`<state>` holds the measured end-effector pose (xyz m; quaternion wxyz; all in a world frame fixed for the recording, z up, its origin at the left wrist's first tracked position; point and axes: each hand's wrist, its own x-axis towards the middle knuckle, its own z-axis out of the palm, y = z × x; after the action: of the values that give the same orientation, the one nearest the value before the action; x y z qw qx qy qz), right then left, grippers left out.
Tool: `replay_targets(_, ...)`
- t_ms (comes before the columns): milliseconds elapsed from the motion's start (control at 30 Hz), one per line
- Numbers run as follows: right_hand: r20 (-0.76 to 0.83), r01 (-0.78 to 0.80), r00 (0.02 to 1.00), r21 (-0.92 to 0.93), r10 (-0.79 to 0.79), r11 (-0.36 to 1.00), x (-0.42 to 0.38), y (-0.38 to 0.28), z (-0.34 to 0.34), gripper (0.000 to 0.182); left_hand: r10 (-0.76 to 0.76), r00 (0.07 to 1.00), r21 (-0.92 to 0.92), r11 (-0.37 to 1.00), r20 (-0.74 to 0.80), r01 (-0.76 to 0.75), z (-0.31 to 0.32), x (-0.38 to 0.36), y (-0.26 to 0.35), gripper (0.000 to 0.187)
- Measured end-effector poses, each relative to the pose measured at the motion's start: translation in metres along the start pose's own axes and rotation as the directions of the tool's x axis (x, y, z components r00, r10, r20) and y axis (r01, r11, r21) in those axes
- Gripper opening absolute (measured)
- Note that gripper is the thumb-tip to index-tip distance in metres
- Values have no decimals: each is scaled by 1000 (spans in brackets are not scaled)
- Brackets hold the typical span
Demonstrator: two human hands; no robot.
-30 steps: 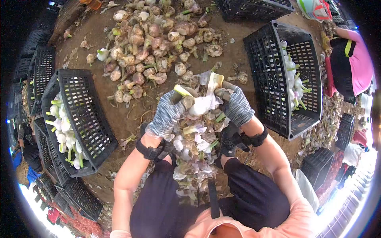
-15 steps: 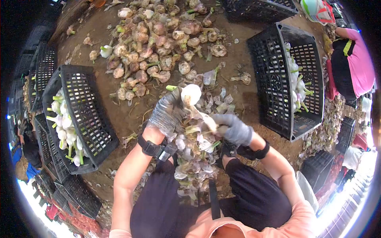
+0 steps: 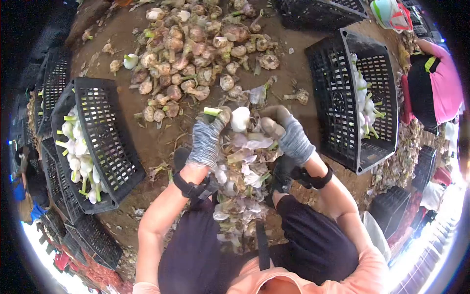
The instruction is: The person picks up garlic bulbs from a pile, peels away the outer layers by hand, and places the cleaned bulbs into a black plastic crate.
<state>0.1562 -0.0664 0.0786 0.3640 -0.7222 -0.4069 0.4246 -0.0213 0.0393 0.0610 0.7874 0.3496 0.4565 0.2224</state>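
My left hand [image 3: 206, 136], in a grey glove with dark fingertips, is closed around the stem of a peeled white garlic bulb [image 3: 240, 119]. The bulb's cut green stem end pokes out on the hand's left side. To the right of the bulb is my right hand [image 3: 290, 133], gloved alike, its fingers bent and thumb apart from the forefinger. I see nothing held in it, and a small gap separates it from the bulb. Loose garlic skins [image 3: 249, 147] lie below and between both hands, some over the ground between my feet.
A heap of unpeeled garlic [image 3: 188, 54] lies ahead. Black crates with white bulbs stand at left [image 3: 110, 142] and right [image 3: 338, 103]; another crate [image 3: 318, 12] is at the top. A person in pink [image 3: 445, 83] is at far right, another person [image 3: 34, 179] at far left.
The strip of skin that my right hand was pulling from the bulb has left its fingers. My right hand has moved up and its fingers have loosened. The left hand still holds the bulb.
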Motion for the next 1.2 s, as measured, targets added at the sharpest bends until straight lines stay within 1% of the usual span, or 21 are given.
replay_targets(100,175,-256,965,482,194,838,6,-18,9,38,5,999,9,1000,-50,-5,6,-17,9,29)
replay_targets(133,289,-168,957,488,23,857,13,17,10,37,-13,996,-1,1000,-85,13,11,-20,13,30)
replay_targets(200,232,-110,969,83,88,990,12,43,13,36,-80,993,-224,973,-85,59,-12,-24,23,23)
replay_targets(300,48,9,999,-294,5,956,21,85,-4,35,373,875,322,907,-310,-272,-39,-52,61,27)
replay_targets(333,-83,79,987,-499,-138,863,27,105,-12,36,515,782,495,811,-350,-312,-56,-63,71,30)
replay_targets(400,-165,-132,986,-637,33,759,39,88,-41,38,803,511,790,514,-307,-334,-130,-85,80,34)
replay_targets(433,-167,-136,985,-636,36,760,47,95,-50,38,868,373,945,286,-327,162,-182,-106,88,35)
replay_targets(467,-166,-124,986,-750,-2,650,56,104,-59,37,878,294,903,419,-378,-91,-153,-115,113,33)
replay_targets(500,-157,-113,987,-845,-42,524,65,110,-65,37,910,217,925,375,-353,-65,-175,-124,120,34)
replay_targets(533,-160,-114,986,-842,-42,527,73,112,-70,37,928,192,938,280,-319,203,-196,-138,129,37)
replay_targets(600,-31,-76,990,-938,138,338,83,114,-78,33,923,83,887,333,-376,320,-216,-145,130,48)
replay_targets(633,-80,-81,997,-945,14,318,80,122,-75,27,923,86,888,331,-375,319,-214,-143,129,48)
replay_targets(700,-76,-99,993,-948,86,303,89,132,-82,24,983,185,933,-51,-17,356,-195,-135,124,54)
replay_targets(767,-66,-106,987,-953,148,282,91,149,-87,22,963,254,996,81,-90,46,-149,-107,114,50)
replay_targets(867,-125,15,960,-870,-252,492,81,154,-86,18,827,521,859,412,-212,-303,-80,-74,93,38)
replay_targets(900,-166,-87,986,-518,-1,851,74,129,-79,24,758,625,815,475,-186,-333,-54,-67,90,40)
replay_targets(933,-72,-248,967,-42,245,968,64,105,-69,30,657,719,699,623,-226,-350,-20,-62,84,43)
replay_targets(1000,52,-216,976,379,212,900,45,60,-47,27,511,851,733,533,120,-423,-4,-37,58,68)
replay_targets(1033,154,-349,937,368,314,862,39,35,-44,27,480,849,690,539,221,-484,4,-27,40,70)
replay_targets(1133,96,-158,987,393,130,906,28,16,-15,26,562,688,595,381,459,-708,36,-11,14,76)
replay_targets(1200,84,-115,993,506,84,855,20,1,-4,27,537,732,585,456,420,-671,29,-2,-7,78)
